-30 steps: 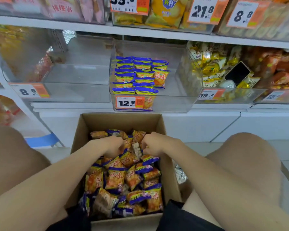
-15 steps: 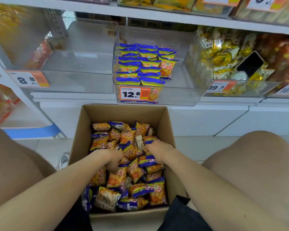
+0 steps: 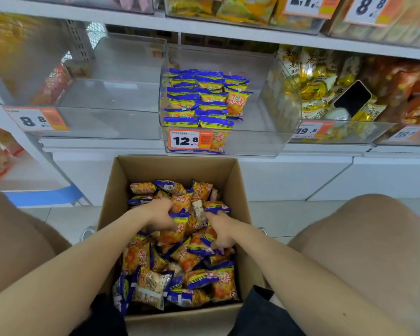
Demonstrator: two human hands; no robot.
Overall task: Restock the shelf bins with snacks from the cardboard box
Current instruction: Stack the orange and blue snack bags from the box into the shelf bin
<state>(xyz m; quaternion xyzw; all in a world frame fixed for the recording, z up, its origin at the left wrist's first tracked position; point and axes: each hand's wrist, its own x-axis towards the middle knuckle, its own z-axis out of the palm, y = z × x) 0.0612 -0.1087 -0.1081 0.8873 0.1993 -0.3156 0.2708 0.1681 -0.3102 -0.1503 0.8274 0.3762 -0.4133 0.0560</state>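
Observation:
An open cardboard box (image 3: 175,166) stands on the floor between my knees, filled with several orange-and-blue snack packets (image 3: 180,258). Both hands are down inside it. My left hand (image 3: 159,215) grips an orange-and-blue packet (image 3: 177,229) near the middle of the pile. My right hand (image 3: 222,230) digs into the packets at the right side, its fingers curled round some of them. Above the box, a clear shelf bin (image 3: 264,117) with a 12.8 price tag holds neat rows of the same packets (image 3: 201,98) on its left half.
A clear bin (image 3: 112,93) tagged 8.8 sits to the left, bare where I can see into it. At the right, a bin of yellow packets (image 3: 310,86) has a black phone (image 3: 353,98) lying in it. More stocked bins fill the shelf above. My knees flank the box.
My left hand has closed on a packet in the middle of the pile. My right hand has slid toward me and pushed deeper among the packets. The view has tilted up a little.

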